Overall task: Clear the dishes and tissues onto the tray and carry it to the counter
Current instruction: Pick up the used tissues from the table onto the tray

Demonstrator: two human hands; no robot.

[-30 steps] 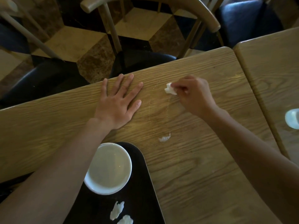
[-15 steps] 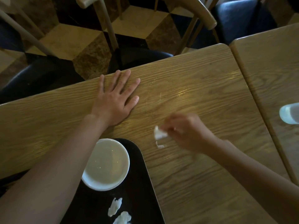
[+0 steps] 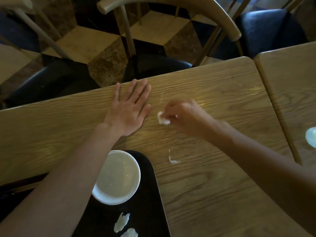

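My right hand (image 3: pixel 183 115) pinches a small white tissue wad (image 3: pixel 162 119) and presses it on the wooden table (image 3: pixel 213 177), just right of my left hand (image 3: pixel 130 108). The left hand lies flat, fingers spread, near the table's far edge. A black tray (image 3: pixel 150 202) sits at the near edge under my left forearm. It holds a white round dish (image 3: pixel 118 177) and two crumpled tissue pieces (image 3: pixel 122 222). A thin white smear (image 3: pixel 171 159) lies on the table between the tray and my right hand.
A wooden chair with a curved back (image 3: pixel 171 7) and dark seat stands beyond the far edge. A second table (image 3: pixel 290 86) adjoins on the right, with a pale round object (image 3: pixel 311 137) at the frame's edge.
My right hand wiped toward me with the tissue, then moved back away to beside the left hand. A white smear stays on the table. The left hand has not moved.
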